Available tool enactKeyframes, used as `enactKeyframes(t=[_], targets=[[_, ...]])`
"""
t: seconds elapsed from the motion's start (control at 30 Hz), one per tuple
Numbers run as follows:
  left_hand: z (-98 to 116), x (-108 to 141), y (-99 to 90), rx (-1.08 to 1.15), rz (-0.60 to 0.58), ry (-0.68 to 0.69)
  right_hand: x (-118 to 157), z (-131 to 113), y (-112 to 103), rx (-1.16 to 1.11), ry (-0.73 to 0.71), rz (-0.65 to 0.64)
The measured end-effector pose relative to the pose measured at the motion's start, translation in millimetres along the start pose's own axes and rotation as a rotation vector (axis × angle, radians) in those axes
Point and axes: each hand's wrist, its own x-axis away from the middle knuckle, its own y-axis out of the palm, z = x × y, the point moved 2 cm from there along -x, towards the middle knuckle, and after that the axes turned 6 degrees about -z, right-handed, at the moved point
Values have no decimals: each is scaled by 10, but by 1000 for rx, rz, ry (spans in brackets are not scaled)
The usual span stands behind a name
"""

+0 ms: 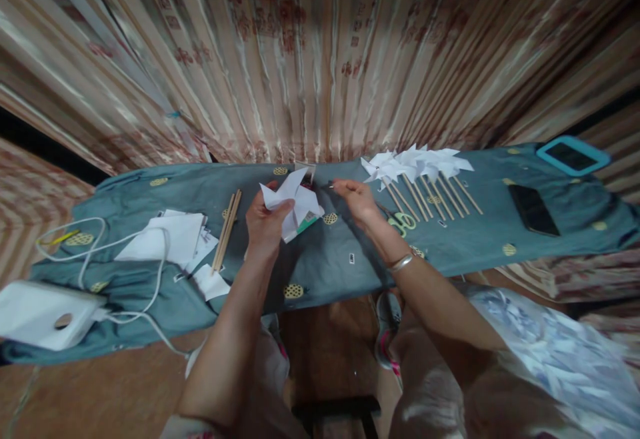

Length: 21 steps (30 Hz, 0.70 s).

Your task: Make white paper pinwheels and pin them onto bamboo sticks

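Observation:
My left hand [265, 221] pinches a folded white paper pinwheel head [297, 196] above the cloth, near the middle. Level with it on the right, my right hand [356, 198] has its fingers closed around a small thin item [327, 186], too small to name. A small box [306, 222] with green on it is partly hidden behind the pinwheel head. Several finished paper pinwheels [420, 162] on wooden sticks lie in a row to the right. Beside my right wrist rest green-handled scissors [404, 223].
Left of my left arm lie wooden sticks [227, 229] and white paper sheets [173, 239]. A white device [50, 312] with a cable is at the near left. A black phone [533, 210] and blue-framed object [573, 155] lie far right. Curtains [320, 59] hang behind.

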Motion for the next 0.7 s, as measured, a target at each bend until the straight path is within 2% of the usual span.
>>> enactKeyframes(t=[0.13,0.3,0.47,0.6,0.7], targets=[[-19,-16,21,6,29,9,106,23,-67,-19,37,-4],[26,-90,-61,1,54,60,-98,-110,56,131,-2,-20],[67,-143,-144,-21,88,91,-415,-343,341,411,-140,-79],[69,-151,-151,-20,82,80,-527,-404,550,589,-253,-139],[65,-160,-158,-16,87,79,-545,-385,646,896,-392,-224]])
